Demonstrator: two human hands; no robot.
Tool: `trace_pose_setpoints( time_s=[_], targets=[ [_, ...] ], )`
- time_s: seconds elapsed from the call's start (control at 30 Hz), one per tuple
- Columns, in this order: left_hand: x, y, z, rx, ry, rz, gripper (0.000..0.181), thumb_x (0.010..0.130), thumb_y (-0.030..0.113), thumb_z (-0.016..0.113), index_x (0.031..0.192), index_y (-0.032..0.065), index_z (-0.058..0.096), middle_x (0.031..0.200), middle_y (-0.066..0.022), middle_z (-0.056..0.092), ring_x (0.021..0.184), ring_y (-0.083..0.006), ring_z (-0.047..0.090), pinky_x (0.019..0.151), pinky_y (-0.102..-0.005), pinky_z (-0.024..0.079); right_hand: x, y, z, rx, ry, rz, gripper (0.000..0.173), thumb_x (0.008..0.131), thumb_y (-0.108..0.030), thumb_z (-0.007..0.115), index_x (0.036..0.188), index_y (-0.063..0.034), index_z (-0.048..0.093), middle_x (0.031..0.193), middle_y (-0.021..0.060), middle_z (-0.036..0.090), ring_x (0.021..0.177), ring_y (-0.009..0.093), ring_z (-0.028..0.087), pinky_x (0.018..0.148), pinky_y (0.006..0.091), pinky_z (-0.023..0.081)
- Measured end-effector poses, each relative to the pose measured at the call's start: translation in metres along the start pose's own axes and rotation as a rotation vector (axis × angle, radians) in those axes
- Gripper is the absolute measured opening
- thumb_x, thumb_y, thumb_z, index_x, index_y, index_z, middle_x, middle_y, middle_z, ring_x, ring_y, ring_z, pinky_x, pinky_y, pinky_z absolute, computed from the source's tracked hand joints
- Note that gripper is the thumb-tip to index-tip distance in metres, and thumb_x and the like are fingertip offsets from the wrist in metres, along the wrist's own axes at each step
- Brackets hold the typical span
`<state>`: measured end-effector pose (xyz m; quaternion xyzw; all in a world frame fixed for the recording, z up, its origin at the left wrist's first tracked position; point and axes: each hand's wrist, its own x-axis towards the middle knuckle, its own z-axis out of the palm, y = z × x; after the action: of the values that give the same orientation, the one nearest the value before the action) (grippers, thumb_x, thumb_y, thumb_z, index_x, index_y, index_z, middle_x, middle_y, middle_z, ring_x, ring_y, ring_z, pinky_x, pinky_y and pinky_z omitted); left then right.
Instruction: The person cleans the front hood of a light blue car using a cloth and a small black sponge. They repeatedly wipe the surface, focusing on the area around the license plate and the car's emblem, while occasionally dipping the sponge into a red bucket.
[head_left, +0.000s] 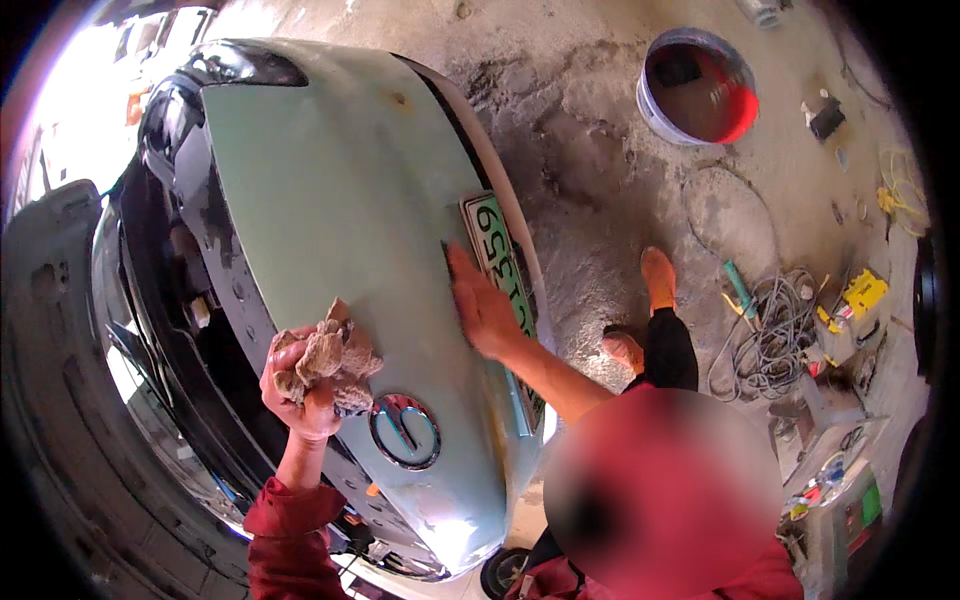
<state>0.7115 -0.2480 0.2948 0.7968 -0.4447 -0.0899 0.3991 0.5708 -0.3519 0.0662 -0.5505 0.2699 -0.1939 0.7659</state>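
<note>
Before me is the pale green, matt rear panel of a car, with a chrome ring badge on it. My left hand grips a crumpled brown rag just above the badge in the picture. My right hand lies stretched out over the panel beside the licence plate. A dark edge shows along its fingertips; whether that is a thin pad or a shadow, I cannot tell. The palm side is hidden.
A white bucket, red inside, holds murky liquid on the stained concrete floor. My shoes stand beside the car. Right of them lie a coiled cable, a green-handled tool and a yellow box.
</note>
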Motion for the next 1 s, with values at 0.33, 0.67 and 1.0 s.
trace_pose_setpoints(
  time_s=[0.33,0.67,1.0],
  targets=[
    [0.003,0.000,0.006,0.030,0.040,0.003,0.034,0.077,0.019,0.068,0.104,-0.0027,0.071,0.098,-0.0181,0.074,0.090,-0.0309,0.070,0.082,-0.0404,0.055,-0.064,0.037,-0.016,-0.483,-0.002,-0.195,0.050,0.110,-0.025,0.041,0.150,0.0030,0.050,0.155,0.0213,0.051,0.148,0.049,0.038,0.124,0.0596,0.022],
    [-0.009,0.001,-0.003,0.041,0.020,-0.048,0.041,0.083,0.032,0.076,0.104,-0.0016,0.070,0.097,-0.0204,0.073,0.090,-0.0310,0.070,0.082,-0.0398,0.055,0.049,0.004,-0.014,-0.724,0.013,-0.220,0.052,0.111,-0.025,0.035,0.158,-0.0051,0.043,0.157,0.0191,0.051,0.149,0.051,0.033,0.124,0.0575,0.025],
    [0.007,0.007,-0.002,0.135,-0.070,0.033,0.029,0.075,0.014,0.067,0.100,-0.0008,0.071,0.091,-0.0178,0.074,0.083,-0.0338,0.071,0.077,-0.0410,0.058,-0.020,-0.022,-0.022,-0.541,-0.159,0.117,0.051,0.111,-0.026,0.037,0.154,-0.0023,0.048,0.156,0.0218,0.050,0.149,0.050,0.035,0.123,0.0572,0.026]
  ],
)
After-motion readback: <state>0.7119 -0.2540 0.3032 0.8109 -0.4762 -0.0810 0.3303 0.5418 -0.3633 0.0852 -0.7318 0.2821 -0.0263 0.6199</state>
